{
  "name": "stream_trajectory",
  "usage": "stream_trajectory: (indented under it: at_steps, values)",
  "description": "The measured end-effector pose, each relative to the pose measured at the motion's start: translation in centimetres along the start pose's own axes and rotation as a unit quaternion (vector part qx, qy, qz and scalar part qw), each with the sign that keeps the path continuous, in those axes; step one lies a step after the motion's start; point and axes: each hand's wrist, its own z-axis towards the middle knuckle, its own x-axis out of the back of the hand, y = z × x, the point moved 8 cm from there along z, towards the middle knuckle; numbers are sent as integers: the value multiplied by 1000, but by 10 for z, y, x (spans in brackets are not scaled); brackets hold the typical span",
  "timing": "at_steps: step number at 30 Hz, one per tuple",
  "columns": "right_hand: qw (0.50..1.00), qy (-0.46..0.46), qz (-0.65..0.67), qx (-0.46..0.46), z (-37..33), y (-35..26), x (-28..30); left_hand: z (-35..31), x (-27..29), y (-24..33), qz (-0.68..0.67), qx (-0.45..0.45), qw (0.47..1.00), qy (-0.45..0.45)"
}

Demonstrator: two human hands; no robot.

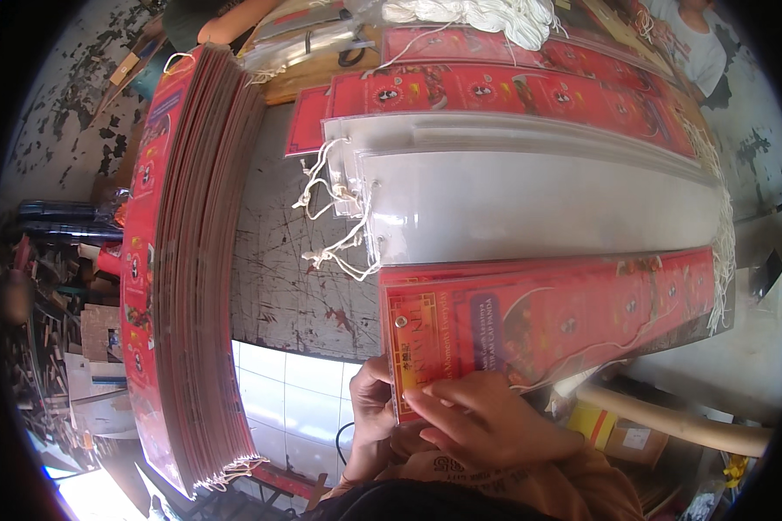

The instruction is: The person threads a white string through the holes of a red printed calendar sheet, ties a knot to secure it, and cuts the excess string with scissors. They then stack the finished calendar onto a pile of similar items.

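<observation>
A long red laminated printed strip (573, 321) lies over the near table edge, with more strips under it. Its left end has a small hole at each of two corners. My left hand (374, 404) grips that end from the side and below, thumb near the edge. Across the strip's near left corner reaches my right hand (487, 417), fingers pinched together at the lower hole. A thin white string (582, 365) runs over the strip and under this hand; its end is hidden by the fingers.
Behind lie pale strips (539, 204) with knotted white cords (343, 247) at their left ends. Further back are red strips (495, 91) and a white string bundle (478, 17). A tall stack of strips (191, 260) stands left on the scratched table (282, 252). People (695, 43) are at the far side.
</observation>
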Motion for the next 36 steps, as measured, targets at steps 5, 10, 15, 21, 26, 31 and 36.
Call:
stream_trajectory:
  at_steps: [5, 10, 15, 21, 26, 31, 36]
  values:
    - [999, 33, 3, -41, 1, 7, 6, 6, -6, 2, 8, 110, 993, 43]
    - [999, 28, -38, -24, 0, 8, 0, -4, 6, 1, 34, 147, 988, 38]
    - [998, 7, -64, -15, 1, 6, -6, -3, -4, 11, 64, 160, 981, 87]
    - [983, -2, -183, 5, 5, 4, -14, -4, 6, 13, 135, 156, 973, 107]
    - [953, 7, -302, 13, 4, -5, -25, -5, 2, 22, 207, 99, 966, 118]
    - [954, 15, -299, 0, 6, -5, -27, -7, 5, 19, 159, 120, 972, 124]
    - [944, 41, -328, -9, 3, -4, -28, -6, 1, 18, 133, 109, 979, 107]
